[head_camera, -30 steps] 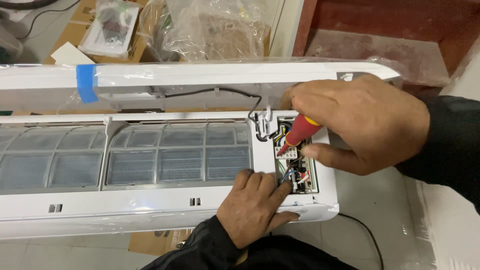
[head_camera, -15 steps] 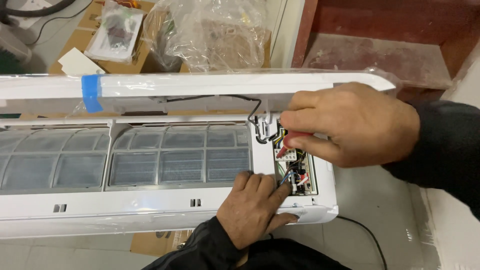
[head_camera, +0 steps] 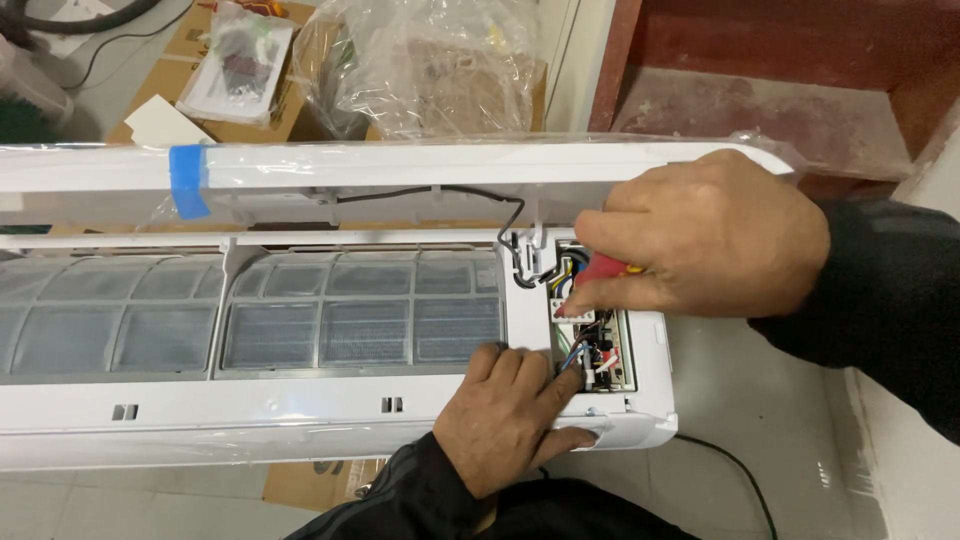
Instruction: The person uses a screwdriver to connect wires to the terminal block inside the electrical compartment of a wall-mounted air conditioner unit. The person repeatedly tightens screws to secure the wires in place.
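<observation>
Floor: pale grey, smooth surface [head_camera: 740, 390], visible at lower right and upper left, evenly lit with no hard shadows. A thin black cable [head_camera: 735, 470] runs across it at lower right.

Right edge: a white wall face [head_camera: 905, 440] meets the floor, with a crinkled strip of clear film along its base.

Upper right: a dark reddish-brown recessed step or ledge [head_camera: 760, 100] with a scuffed, dusty surface, framed by a reddish-brown upright [head_camera: 612, 60].

Upper centre: flattened brown cardboard sheets [head_camera: 170, 80] lie on the floor, carrying a crumpled clear plastic bag [head_camera: 430, 60] and a small clear packet of papers [head_camera: 235, 60]. A white paper scrap [head_camera: 165, 125] lies beside them.
</observation>
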